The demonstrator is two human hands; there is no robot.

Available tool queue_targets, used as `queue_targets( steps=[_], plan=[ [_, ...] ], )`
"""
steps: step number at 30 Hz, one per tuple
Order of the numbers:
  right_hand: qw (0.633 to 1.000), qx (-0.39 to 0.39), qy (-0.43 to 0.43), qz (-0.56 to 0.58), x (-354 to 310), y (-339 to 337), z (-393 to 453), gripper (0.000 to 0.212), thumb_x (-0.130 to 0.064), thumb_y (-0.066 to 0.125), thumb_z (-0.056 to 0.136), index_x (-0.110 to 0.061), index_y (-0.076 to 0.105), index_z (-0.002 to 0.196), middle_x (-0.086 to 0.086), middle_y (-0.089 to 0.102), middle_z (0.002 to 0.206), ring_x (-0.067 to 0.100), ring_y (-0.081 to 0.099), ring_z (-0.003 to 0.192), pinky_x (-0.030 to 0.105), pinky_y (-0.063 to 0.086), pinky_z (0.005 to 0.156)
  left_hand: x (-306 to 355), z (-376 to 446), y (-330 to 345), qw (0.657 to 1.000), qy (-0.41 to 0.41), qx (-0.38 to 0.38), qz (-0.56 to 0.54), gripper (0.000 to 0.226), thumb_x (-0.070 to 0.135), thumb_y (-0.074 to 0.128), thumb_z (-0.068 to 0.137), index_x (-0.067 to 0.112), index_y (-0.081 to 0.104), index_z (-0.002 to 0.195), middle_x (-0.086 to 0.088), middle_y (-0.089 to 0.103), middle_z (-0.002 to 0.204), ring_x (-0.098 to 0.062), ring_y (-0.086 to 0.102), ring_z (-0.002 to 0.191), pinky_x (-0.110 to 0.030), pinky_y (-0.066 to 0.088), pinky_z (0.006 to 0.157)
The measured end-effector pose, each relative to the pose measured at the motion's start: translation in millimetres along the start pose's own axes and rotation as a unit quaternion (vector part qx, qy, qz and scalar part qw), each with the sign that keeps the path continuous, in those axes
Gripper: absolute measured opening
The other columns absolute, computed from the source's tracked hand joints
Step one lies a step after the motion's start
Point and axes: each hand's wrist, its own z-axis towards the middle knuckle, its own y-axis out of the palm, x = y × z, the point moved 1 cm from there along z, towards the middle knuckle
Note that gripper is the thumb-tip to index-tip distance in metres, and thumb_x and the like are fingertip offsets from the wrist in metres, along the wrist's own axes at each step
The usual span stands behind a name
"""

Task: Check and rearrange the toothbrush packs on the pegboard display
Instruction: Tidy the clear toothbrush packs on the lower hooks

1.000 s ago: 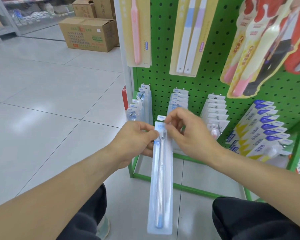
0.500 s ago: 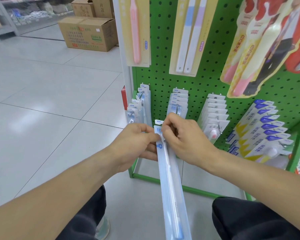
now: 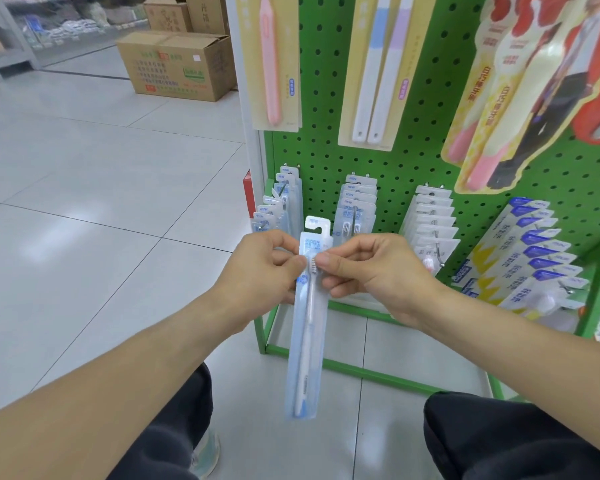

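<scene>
You hold one toothbrush pack point(image 3: 307, 320) upright in front of the pegboard point(image 3: 430, 109), its long axis running nearly straight up and down, the hang tab at the top and the handle end hanging low between your knees. Your left hand point(image 3: 267, 268) pinches its left edge near the brush head, and your right hand point(image 3: 371, 268) pinches the right edge at the same height, so both hands are equally near. The tab points up toward the rows of packs point(image 3: 357, 209) just beyond it; the middle hook looks like the closest, a little right of and farther than the tab. The left row point(image 3: 278, 206) hangs beside the white post. Larger carded brushes point(image 3: 378, 64) hang higher up. There is pale tiled floor point(image 3: 101, 202) to the left, with a cardboard box point(image 3: 177, 67) far off.
</scene>
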Motion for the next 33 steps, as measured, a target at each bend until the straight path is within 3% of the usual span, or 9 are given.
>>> queue_targets(
  steps=[6, 10, 14, 16, 19, 23, 28, 33],
  plan=[
    [0.984, 0.033, -0.103, -0.143, 1.0, -0.5, 0.1, 0.019, -0.022, 0.084, 0.079, -0.007, 0.072, 0.082, 0.015, 0.072, 0.077, 0.016, 0.062, 0.061, 0.031, 0.054, 0.052, 5.4, -4.5, 5.3, 0.993, -0.031, 0.012, -0.114, 0.004, -0.004, 0.056, 0.098, -0.003, 0.060, 0.096, -0.015, 0.071, 0.073, -0.024, 0.072, 0.058, -0.030, 0.058, 0.051],
    [0.942, 0.048, -0.164, -0.290, 5.5, -1.1, -1.1, 0.023, -0.033, 0.089, 0.073, -0.027, 0.069, 0.083, -0.009, 0.069, 0.089, 0.007, 0.064, 0.078, 0.028, 0.055, 0.066, 9.2, -4.4, 6.7, 0.982, -0.038, 0.067, -0.172, 0.004, -0.004, 0.056, 0.098, -0.003, 0.060, 0.098, -0.021, 0.073, 0.084, -0.029, 0.074, 0.061, -0.034, 0.061, 0.054],
    [0.970, -0.025, -0.101, -0.221, 8.2, 0.9, -2.5, 0.020, -0.024, 0.086, 0.079, -0.022, 0.066, 0.084, -0.019, 0.065, 0.074, 0.014, 0.047, 0.049, 0.022, 0.039, 0.050, 11.8, -1.7, 3.3, 0.973, -0.023, 0.099, -0.208, 0.008, -0.003, 0.055, 0.098, 0.002, 0.060, 0.094, -0.018, 0.075, 0.086, -0.028, 0.075, 0.064, -0.033, 0.061, 0.055],
    [0.970, -0.051, -0.088, -0.219, 7.0, -1.6, -2.0, 0.024, -0.022, 0.087, 0.077, -0.023, 0.066, 0.088, -0.013, 0.067, 0.084, 0.015, 0.048, 0.051, 0.022, 0.042, 0.053, 12.6, 0.4, 0.2, 0.967, -0.021, 0.116, -0.224, 0.006, -0.003, 0.054, 0.099, 0.000, 0.059, 0.098, -0.016, 0.075, 0.085, -0.025, 0.075, 0.063, -0.028, 0.058, 0.052],
    [0.963, -0.112, -0.059, -0.237, 3.7, -5.8, -2.9, 0.037, -0.020, 0.091, 0.073, -0.029, 0.065, 0.098, 0.008, 0.067, 0.100, 0.018, 0.054, 0.061, 0.023, 0.049, 0.062, 11.8, 7.5, -10.3, 0.956, -0.017, 0.162, -0.242, 0.012, -0.002, 0.054, 0.100, -0.006, 0.059, 0.110, -0.018, 0.073, 0.091, -0.022, 0.075, 0.065, -0.026, 0.058, 0.053],
    [0.960, -0.146, -0.048, -0.232, -1.6, -9.8, -4.5, 0.043, -0.013, 0.091, 0.072, -0.026, 0.067, 0.105, 0.001, 0.065, 0.091, 0.017, 0.052, 0.057, 0.016, 0.046, 0.057, 7.7, 13.6, -19.6, 0.952, -0.019, 0.179, -0.248, 0.019, 0.002, 0.053, 0.101, -0.007, 0.057, 0.118, -0.021, 0.072, 0.103, -0.024, 0.074, 0.074, -0.027, 0.060, 0.059],
    [0.972, -0.102, -0.059, -0.201, 1.6, -9.4, -3.6, 0.041, -0.015, 0.090, 0.073, -0.024, 0.067, 0.106, 0.006, 0.067, 0.095, 0.015, 0.053, 0.055, 0.020, 0.046, 0.058, 9.2, 5.7, -10.6, 0.982, -0.043, 0.048, -0.177, 0.021, 0.000, 0.057, 0.097, -0.006, 0.059, 0.117, -0.013, 0.076, 0.086, -0.024, 0.075, 0.067, -0.028, 0.059, 0.057],
    [0.958, -0.187, -0.039, -0.216, -3.9, -5.9, -10.0, 0.062, -0.004, 0.087, 0.074, -0.027, 0.057, 0.123, 0.006, 0.062, 0.109, 0.025, 0.070, 0.063, 0.039, 0.058, 0.058, 4.1, 9.4, -15.9, 0.980, -0.033, 0.099, -0.167, 0.018, -0.004, 0.057, 0.097, -0.007, 0.061, 0.114, -0.013, 0.074, 0.088, -0.018, 0.073, 0.064, -0.024, 0.058, 0.056]
  ],
)
